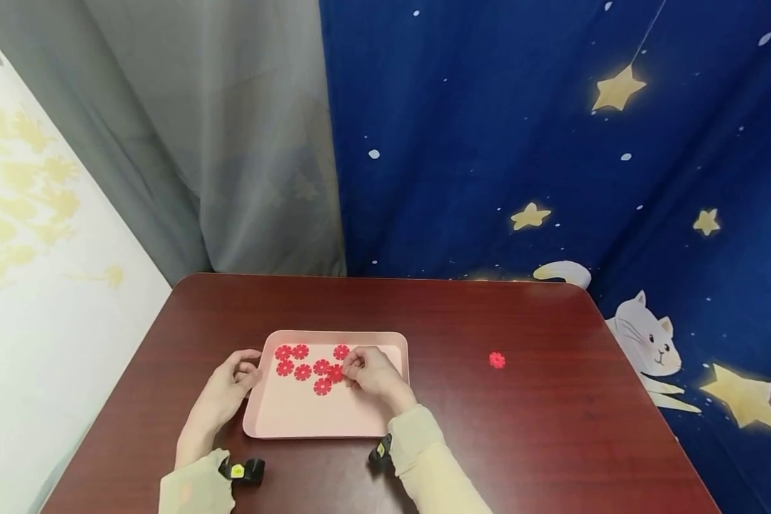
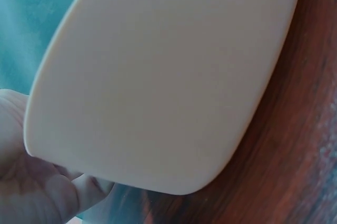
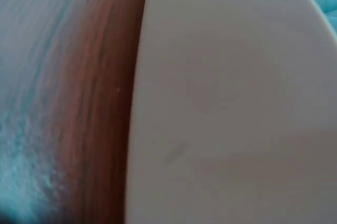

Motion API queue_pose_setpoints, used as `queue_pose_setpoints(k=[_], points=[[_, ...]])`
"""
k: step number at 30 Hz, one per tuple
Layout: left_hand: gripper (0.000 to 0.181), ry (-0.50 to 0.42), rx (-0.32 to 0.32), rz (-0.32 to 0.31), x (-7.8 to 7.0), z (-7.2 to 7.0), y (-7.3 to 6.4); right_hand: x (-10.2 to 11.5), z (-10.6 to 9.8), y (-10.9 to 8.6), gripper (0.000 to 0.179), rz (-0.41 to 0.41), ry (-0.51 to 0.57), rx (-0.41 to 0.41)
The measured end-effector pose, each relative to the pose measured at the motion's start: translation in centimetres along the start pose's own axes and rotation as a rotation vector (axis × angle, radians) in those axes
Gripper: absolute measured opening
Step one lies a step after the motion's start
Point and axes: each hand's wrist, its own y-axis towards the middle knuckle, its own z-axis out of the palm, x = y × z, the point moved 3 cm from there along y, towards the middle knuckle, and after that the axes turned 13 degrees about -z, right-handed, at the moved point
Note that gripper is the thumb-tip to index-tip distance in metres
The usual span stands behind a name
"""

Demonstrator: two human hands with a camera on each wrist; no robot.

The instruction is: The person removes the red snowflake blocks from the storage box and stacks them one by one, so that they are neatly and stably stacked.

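Note:
A shallow pink tray [image 1: 283, 421] lies on the table, with several red notched plastic discs [image 1: 303, 372] grouped in its upper left and middle. My left hand [image 1: 221, 396] is at the tray's left side, its curled fingers holding the rim. In the left wrist view, part of that hand [image 2: 42, 192] shows beyond the tray's pale outer wall [image 2: 158, 87]. Over the tray, my right hand [image 1: 375, 371] pinches a red disc [image 1: 335, 373] that overlaps its neighbours. The tray wall [image 3: 226, 87] fills most of the right wrist view, and the hand is hidden there.
One more red disc [image 1: 497, 360] lies by itself on the dark red wooden table [image 1: 552, 428], right of the tray. Behind the table hang a grey curtain [image 1: 263, 143] and a blue star-patterned curtain [image 1: 456, 143]. A white wall [image 1: 38, 250] stands at the left.

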Motion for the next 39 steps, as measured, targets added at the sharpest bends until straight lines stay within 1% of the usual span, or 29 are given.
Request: queue_pose_setpoints(k=[4, 9, 13, 16, 18, 20, 22, 24, 27, 29, 31, 34, 39], points=[[0.039, -0.007, 0.001, 0.002, 0.0, -0.2, 0.0, 0.3, -0.3, 0.0, 0.007, -0.007, 0.049, -0.016], [0.038, -0.012, 0.007, -0.001, 0.2, -0.2, 0.0, 1.1, -1.2, 0.1, 0.005, -0.026, 0.030, -0.025], [0.038, -0.016, 0.012, -0.001, 0.1, 0.0, 0.2, 1.9, -2.4, -0.1, 0.004, -0.067, 0.041, -0.045], [0.038, -0.018, 0.011, 0.004, 0.1, 0.0, 0.2, 2.5, -3.2, -0.4, 0.004, -0.108, 0.063, -0.070], [0.038, -0.014, 0.010, 0.003, 0.2, 0.0, 0.1, 2.9, -3.6, -0.7, 0.004, -0.126, 0.047, -0.082], [0.039, -0.011, 0.010, 0.000, 0.3, -0.1, 0.0, 3.4, -4.1, -1.2, 0.004, -0.134, 0.037, -0.097], [0.039, -0.009, 0.012, -0.006, 0.3, -0.1, -0.1, 3.8, -4.7, -1.7, 0.004, -0.139, 0.050, -0.117], [0.039, -0.012, 0.013, -0.007, 0.2, -0.1, -0.2, 5.0, -5.6, -2.6, 0.006, -0.136, 0.083, -0.151], [0.039, -0.011, 0.011, -0.007, 0.0, 0.0, -0.1, 5.2, -7.2, -3.6, 0.007, -0.141, 0.150, -0.223], [0.039, -0.009, 0.010, -0.007, 0.0, 0.0, -0.1, 5.2, -8.4, -4.4, 0.008, -0.137, 0.168, -0.275], [0.039, -0.010, 0.010, -0.007, -0.1, 0.0, -0.1, 4.3, -9.6, -5.0, 0.008, -0.142, 0.184, -0.330], [0.039, -0.009, 0.011, -0.010, 0.0, 0.0, -0.1, 4.2, -11.5, -6.3, 0.008, -0.152, 0.181, -0.398], [0.039, 0.002, 0.008, -0.011, 0.1, -0.1, 0.0, 3.3, -14.6, -8.3, 0.011, -0.166, 0.158, -0.477]])
